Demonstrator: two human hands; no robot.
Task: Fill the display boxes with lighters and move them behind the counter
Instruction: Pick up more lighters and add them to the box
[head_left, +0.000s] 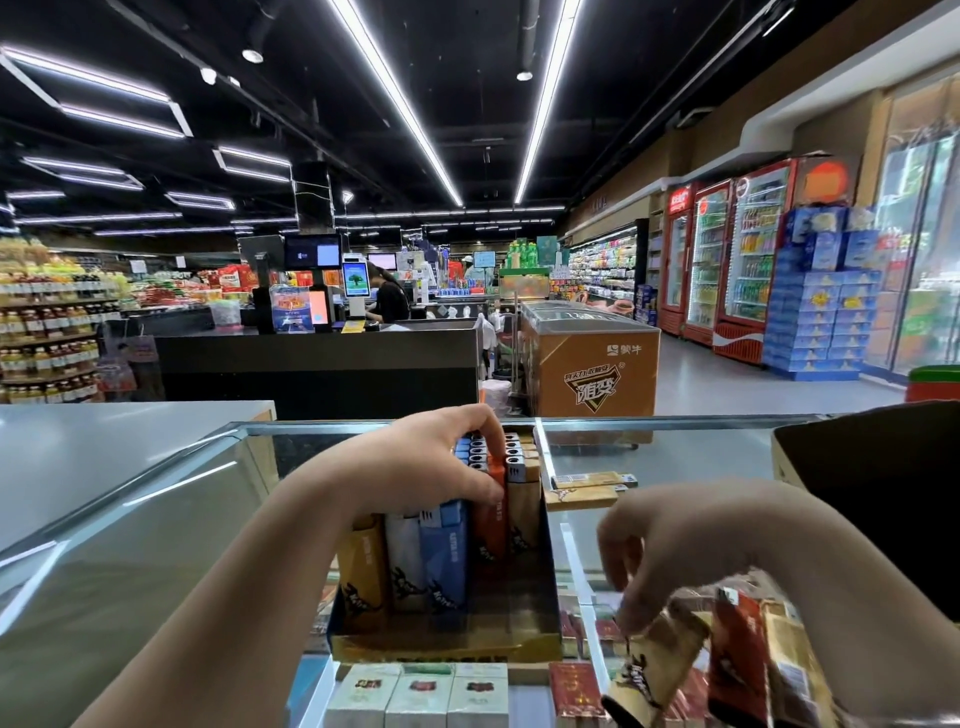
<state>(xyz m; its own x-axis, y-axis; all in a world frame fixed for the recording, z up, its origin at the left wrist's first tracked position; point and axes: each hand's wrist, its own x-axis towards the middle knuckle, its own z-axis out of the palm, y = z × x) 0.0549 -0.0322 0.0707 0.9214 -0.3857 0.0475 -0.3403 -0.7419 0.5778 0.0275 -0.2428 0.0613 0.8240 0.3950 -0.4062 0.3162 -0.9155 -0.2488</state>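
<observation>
Left hand (441, 457): fingers clamped on lighters (483, 467) in display box (540, 613)
Right hand (691, 545): fingers pinching loose lighters (670, 654)
Handling: light, stiff, likely slippery; grip mid-body

An orange chest freezer (592, 358) stands beyond the glass-topped table (675, 452); red glass-door drink fridges (727, 260) and stacked blue cartons (826, 291) line the wall.

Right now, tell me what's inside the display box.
The display box holds upright lighters: yellow, white, blue, orange and tan. The left hand covers part of the rows; the lighters' bases are hidden.
</observation>
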